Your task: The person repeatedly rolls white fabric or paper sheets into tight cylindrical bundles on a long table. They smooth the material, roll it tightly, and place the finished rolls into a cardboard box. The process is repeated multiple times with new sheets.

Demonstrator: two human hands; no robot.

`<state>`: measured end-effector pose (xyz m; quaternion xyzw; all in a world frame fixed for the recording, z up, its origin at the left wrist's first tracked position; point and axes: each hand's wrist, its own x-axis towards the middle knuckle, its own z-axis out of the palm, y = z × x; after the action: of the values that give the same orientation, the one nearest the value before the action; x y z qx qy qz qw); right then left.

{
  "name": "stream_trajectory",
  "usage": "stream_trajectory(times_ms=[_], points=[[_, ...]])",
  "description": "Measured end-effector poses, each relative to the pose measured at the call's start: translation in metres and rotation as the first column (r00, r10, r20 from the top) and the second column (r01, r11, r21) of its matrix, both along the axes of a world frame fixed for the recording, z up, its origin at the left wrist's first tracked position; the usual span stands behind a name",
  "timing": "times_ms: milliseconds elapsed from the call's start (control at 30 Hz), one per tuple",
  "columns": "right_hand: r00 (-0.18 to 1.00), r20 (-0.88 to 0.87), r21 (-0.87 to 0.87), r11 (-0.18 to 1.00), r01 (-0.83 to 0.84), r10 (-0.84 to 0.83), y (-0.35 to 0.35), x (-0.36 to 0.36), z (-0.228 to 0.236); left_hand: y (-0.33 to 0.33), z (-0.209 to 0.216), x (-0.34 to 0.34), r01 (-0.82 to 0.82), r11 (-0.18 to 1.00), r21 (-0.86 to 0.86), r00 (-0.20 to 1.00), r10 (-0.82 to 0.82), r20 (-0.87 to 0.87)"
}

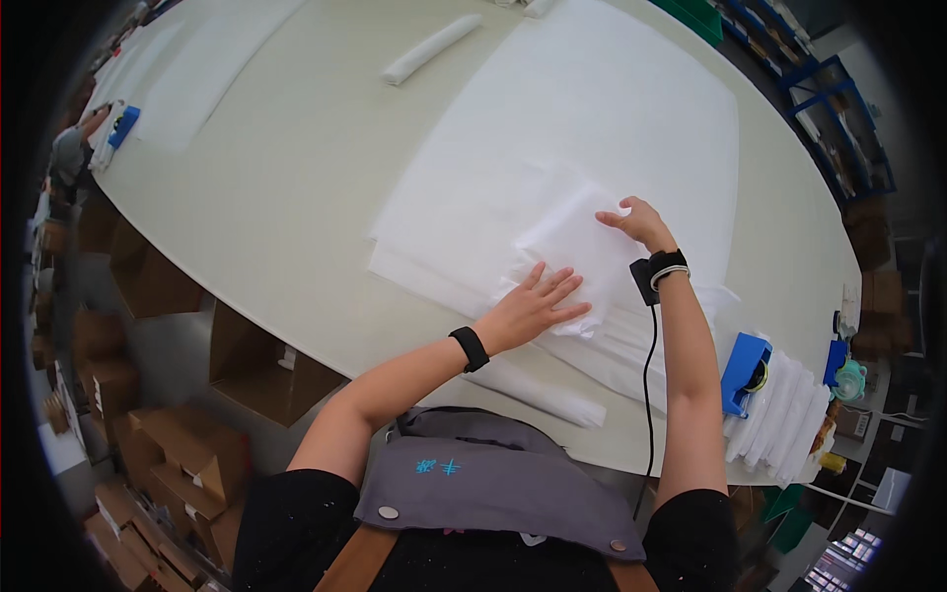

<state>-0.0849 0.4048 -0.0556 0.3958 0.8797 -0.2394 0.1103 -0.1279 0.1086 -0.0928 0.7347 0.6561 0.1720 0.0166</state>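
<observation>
A stack of thin white translucent sheets (pixel 631 89), like plastic film or bags, spreads over the table in front of me. On its near part lies a smaller folded white sheet (pixel 572 232). My left hand (pixel 538 308) rests flat on the near edge of this folded sheet, fingers spread. Over its right side is my right hand (pixel 643 225), thumb and fingers curved and apart, with nothing visible between them. Crumpled white film (pixel 631 340) lies between my forearms. A white roll or folded bundle (pixel 538 393) sits at the table's near edge.
The pale table (pixel 286 187) has a curved-looking rim. A blue tape dispenser (pixel 745 373) and several folded white bundles (pixel 784 414) stand at right. Another white roll (pixel 431 49) lies farther off. A black cable (pixel 648 395) hangs along my right arm. Cardboard boxes (pixel 261 360) are below left.
</observation>
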Motion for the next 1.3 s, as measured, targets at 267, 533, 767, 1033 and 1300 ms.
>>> stream_trajectory(times_ms=[267, 533, 767, 1033, 1300], points=[[0.963, -0.270, 0.277, 0.957, 0.085, -0.007, -0.022, 0.010, -0.050, 0.008, -0.006, 0.031, -0.062, 0.997, -0.050, 0.997, 0.064, 0.032], [0.982, -0.082, -0.014, 0.985, -0.172, 0.170, -0.067, 0.133, -0.010, -0.009, -0.011, 0.029, -0.041, 0.998, -0.050, 0.999, 0.042, 0.008], [0.968, -0.122, 0.070, 0.975, -0.212, 0.220, -0.136, 0.157, -0.037, -0.021, 0.022, 0.042, -0.048, 0.989, -0.142, 0.978, 0.075, 0.195], [0.949, -0.131, 0.282, 0.928, -0.242, 0.287, -0.125, 0.165, -0.015, 0.013, 0.011, 0.060, -0.203, 0.943, -0.266, 0.972, 0.226, 0.061], [0.967, 0.084, 0.280, 0.926, -0.254, 0.240, -0.084, 0.254, -0.017, 0.016, 0.002, 0.096, -0.370, 0.884, -0.285, 0.912, 0.404, 0.071]])
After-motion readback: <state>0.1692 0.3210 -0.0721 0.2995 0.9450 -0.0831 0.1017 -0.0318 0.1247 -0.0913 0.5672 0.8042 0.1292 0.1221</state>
